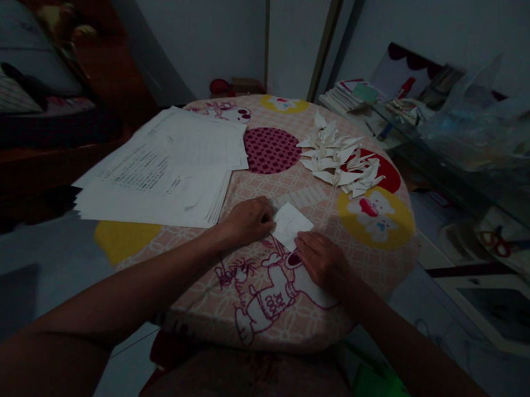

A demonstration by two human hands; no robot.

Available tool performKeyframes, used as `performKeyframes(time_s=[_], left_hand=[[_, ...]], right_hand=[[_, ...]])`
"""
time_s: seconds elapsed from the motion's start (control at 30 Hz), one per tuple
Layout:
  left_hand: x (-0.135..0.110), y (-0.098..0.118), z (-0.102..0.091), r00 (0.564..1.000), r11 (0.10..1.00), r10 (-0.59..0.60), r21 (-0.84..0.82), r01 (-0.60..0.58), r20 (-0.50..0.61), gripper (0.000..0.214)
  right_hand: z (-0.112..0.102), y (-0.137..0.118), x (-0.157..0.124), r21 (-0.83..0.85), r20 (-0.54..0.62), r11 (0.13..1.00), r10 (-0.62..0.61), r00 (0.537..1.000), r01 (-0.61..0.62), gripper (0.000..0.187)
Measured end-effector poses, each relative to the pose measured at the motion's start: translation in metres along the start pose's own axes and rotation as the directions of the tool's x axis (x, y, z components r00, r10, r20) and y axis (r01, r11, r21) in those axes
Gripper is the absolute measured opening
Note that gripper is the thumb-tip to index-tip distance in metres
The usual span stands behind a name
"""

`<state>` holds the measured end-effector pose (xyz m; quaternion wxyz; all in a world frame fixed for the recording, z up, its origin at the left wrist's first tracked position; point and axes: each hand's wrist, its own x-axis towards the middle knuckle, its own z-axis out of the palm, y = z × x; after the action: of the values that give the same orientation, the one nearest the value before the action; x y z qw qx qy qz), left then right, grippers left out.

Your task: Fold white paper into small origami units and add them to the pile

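Note:
A small white square of folded paper (291, 225) lies on the patterned tablecloth, one corner pointing away from me. My left hand (249, 220) is closed, its curled fingers gripping the left corner of the paper. At the lower right edge, my right hand (321, 258) has its fingers pressed together on the paper, with the thumb mostly hidden. Beyond, to the right, sits a heap of folded white paper cranes (337, 155). A thick stack of printed sheets (161, 165) spreads over the left part of the table.
The round table (259, 327) wears a cloth with cartoon figures. To the right stands a glass-topped shelf with books (346, 97), a clear plastic bag (474, 126) and red-handled scissors (500, 241). A wooden seat with a cushion (13, 88) is at the far left.

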<state>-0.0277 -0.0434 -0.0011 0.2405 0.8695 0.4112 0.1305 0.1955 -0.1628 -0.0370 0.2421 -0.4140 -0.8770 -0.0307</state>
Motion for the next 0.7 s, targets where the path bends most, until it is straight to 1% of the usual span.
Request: performKeyframes(time_s=[0.13,0.4,0.5,0.6,0.7], left_hand=[[0.001,0.001,0.000,1.000,1.000,-0.020,0.013,0.020,0.002,0.012],[0.001,-0.001,0.001,1.000,0.998,0.001,0.055,0.000,-0.011,0.013],[0.000,-0.001,0.002,1.000,0.999,0.011,0.048,-0.010,-0.025,0.014],[0.000,-0.002,0.002,0.999,0.999,0.024,0.028,-0.023,-0.038,0.016],[0.001,-0.006,-0.002,0.999,0.999,0.027,-0.020,-0.028,-0.029,0.016]], right_hand=[[0.000,-0.001,0.003,-0.028,-0.008,0.999,-0.023,1.000,0.023,0.031],[-0.001,0.000,0.011,-0.050,0.053,0.999,0.002,0.999,0.000,0.035],[-0.001,0.000,0.016,-0.069,0.119,0.997,0.027,0.992,-0.019,0.039],[0.000,-0.003,0.023,-0.137,0.199,0.990,0.063,0.978,-0.036,0.044],[0.000,-0.006,0.030,-0.184,0.246,0.981,0.103,0.964,-0.058,0.046]])
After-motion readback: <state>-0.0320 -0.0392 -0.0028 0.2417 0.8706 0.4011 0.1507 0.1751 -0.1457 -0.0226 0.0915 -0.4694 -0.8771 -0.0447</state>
